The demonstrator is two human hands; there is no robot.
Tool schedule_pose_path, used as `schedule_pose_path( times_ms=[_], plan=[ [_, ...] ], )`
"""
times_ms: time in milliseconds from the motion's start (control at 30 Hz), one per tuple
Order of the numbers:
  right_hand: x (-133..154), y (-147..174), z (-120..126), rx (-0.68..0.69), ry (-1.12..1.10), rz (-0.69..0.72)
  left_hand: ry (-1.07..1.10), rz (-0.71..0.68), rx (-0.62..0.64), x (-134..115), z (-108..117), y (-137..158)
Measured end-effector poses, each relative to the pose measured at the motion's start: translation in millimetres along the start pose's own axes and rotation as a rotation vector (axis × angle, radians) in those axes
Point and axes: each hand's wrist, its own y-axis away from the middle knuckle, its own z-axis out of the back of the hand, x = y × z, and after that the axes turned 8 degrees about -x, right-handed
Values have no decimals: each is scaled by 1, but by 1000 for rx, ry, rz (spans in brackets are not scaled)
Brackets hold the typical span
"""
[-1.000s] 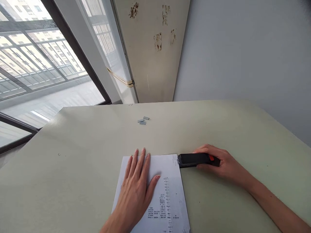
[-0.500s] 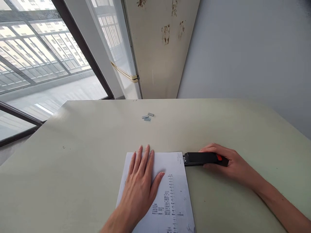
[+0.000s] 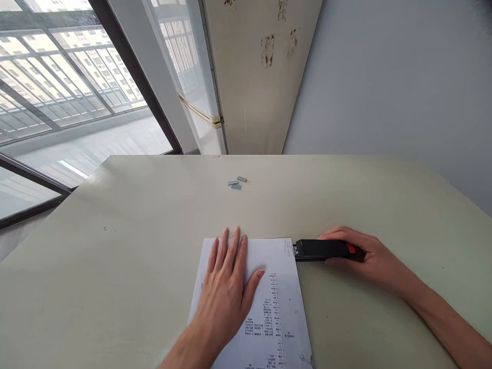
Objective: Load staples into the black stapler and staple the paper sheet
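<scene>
Printed paper (image 3: 271,307), with its text upside down to me, lies on the table at the lower middle; whether it is one sheet or a stack I cannot tell. My left hand (image 3: 225,292) rests flat on it, fingers stretched toward its far edge and thumb out to the right. My right hand (image 3: 363,253) is wrapped round a black stapler (image 3: 321,249) with a red patch near its rear. The stapler lies level, its front end at the paper's upper right corner. My palm hides part of its rear.
Several strips of staples (image 3: 237,183) lie farther back on the pale table (image 3: 134,271). A tiny loose staple (image 3: 105,228) sits at the left. Beyond the table stand a worn cabinet panel (image 3: 257,102), a wall (image 3: 384,77) and a window (image 3: 77,77).
The whole view has shifted slightly, so everything appears a little to the right and higher. Both hands, the paper and the stapler keep the same places relative to each other.
</scene>
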Motion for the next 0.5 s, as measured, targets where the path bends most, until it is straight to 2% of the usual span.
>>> schedule_pose_path(
  times_ms=[333,500],
  plan=[
    [3,3,2,6,59,3,-33,-14,6,0,0,1],
    [25,0,3,-144,130,-44,-78,-26,0,-1,0,2]
  ],
)
